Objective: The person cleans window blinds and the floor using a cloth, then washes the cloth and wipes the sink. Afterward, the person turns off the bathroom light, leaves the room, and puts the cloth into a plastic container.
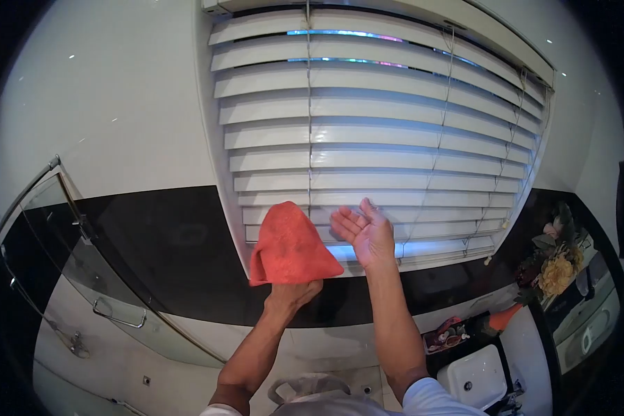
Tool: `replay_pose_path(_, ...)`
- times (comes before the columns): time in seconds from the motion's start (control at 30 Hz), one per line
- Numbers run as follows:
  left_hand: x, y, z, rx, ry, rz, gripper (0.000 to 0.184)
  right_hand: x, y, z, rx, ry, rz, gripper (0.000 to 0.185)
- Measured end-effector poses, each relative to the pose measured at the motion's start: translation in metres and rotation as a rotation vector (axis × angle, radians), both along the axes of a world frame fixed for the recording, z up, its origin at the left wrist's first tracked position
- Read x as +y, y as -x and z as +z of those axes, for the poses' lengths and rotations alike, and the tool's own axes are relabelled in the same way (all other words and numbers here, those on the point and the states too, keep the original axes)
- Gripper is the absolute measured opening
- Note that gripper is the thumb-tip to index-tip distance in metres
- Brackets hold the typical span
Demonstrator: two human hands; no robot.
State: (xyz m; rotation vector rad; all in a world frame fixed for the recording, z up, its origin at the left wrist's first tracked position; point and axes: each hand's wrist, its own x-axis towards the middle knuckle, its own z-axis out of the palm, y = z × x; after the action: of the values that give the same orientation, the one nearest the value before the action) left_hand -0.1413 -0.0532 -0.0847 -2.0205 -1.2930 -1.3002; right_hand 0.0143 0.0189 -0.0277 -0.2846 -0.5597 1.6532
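Observation:
A red cloth (292, 244) is draped over my left hand (292, 294), covering most of the fingers. The hand is raised in front of the lower left part of a white slatted window blind (367, 142), and whether the cloth touches the slats I cannot tell. To the right of the cloth, my right hand (369, 236) is held up with its palm partly toward me. Its fingers are apart and slightly curled, with nothing in them, near the bottom slats.
Thin cords hang down the blind. At left stands a glass shower door (118, 277) with a metal handle (120, 315). To the lower right are a white sink (475, 378), a mirror (589, 305) and a flower arrangement (556, 274). A toilet (312, 388) is below me.

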Motion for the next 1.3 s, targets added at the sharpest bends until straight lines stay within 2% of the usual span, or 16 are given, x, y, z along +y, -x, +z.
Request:
replay_pose_path(0.07, 0.011, 0.010, 0.002, 0.050, -0.076, 0.006, 0.028, -0.004, 0.010, 0.011, -0.440, 0.087, -0.268, 0.028)
replay_pose_path(0.1, 0.015, 0.014, 0.001, 0.039, -0.027, -0.027, 0.034, -0.001, 0.012, 0.010, -0.442, 0.082, -0.268, 0.033)
replay_pose_path(0.13, 0.020, 0.017, 0.001, 0.028, 0.021, -0.062, 0.039, 0.002, 0.017, 0.008, -0.442, 0.080, -0.273, 0.033)
replay_pose_path(0.2, 0.026, 0.019, 0.003, 0.113, 0.001, -0.039, 0.040, 0.009, 0.027, 0.001, -0.037, -0.076, -0.140, 0.041)
replay_pose_path(0.33, 0.029, 0.010, 0.015, 0.236, 0.122, -0.030, 0.043, 0.020, 0.042, -0.009, -0.025, -0.132, -0.039, 0.044)
replay_pose_path(0.47, 0.049, 0.032, 0.029, 0.216, 0.042, 0.059, 0.042, 0.013, 0.045, -0.004, 0.002, -0.086, -0.096, 0.037)
replay_pose_path(0.53, 0.042, 0.056, 0.050, -0.084, 0.633, -0.182, 0.044, 0.011, 0.045, -0.006, -0.005, -0.096, -0.087, 0.034)
replay_pose_path(0.6, 0.074, 0.038, 0.004, -0.261, 0.591, -0.198, 0.038, 0.014, 0.050, -0.010, -0.016, -0.099, -0.103, 0.034)
replay_pose_path(0.67, 0.064, 0.013, 0.006, 0.090, -0.134, 0.013, 0.032, 0.022, 0.049, -0.015, -0.040, -0.069, -0.157, 0.033)
replay_pose_path(0.87, 0.064, 0.052, 0.011, 0.291, 0.108, 0.117, 0.032, 0.017, 0.038, -0.012, -0.030, -0.128, -0.082, 0.039)
replay_pose_path(0.93, 0.081, 0.058, -0.003, -0.016, 0.189, 0.036, 0.029, 0.016, 0.037, -0.013, -0.039, -0.139, -0.085, 0.040)
replay_pose_path(0.97, 0.082, 0.057, -0.012, 0.245, 0.000, 0.131, 0.036, 0.018, 0.038, -0.012, -0.030, -0.126, -0.091, 0.040)
replay_pose_path(1.0, 0.075, 0.050, -0.010, 0.243, 0.002, 0.138, 0.036, 0.019, 0.040, -0.011, -0.022, -0.114, -0.095, 0.040)
replay_pose_path(1.13, 0.014, 0.026, -0.016, 0.068, 0.034, -0.154, 0.049, 0.021, 0.039, -0.011, 0.025, -0.098, -0.078, 0.038)
replay_pose_path(1.27, -0.044, 0.011, -0.050, 0.078, 0.093, -0.317, 0.048, -0.012, 0.011, -0.012, -0.230, -0.164, 0.001, 0.028)
replay_pose_path(1.3, -0.057, 0.005, -0.049, -0.273, 0.259, -0.493, 0.055, -0.028, -0.002, -0.019, -0.462, -0.152, -0.117, 0.027)
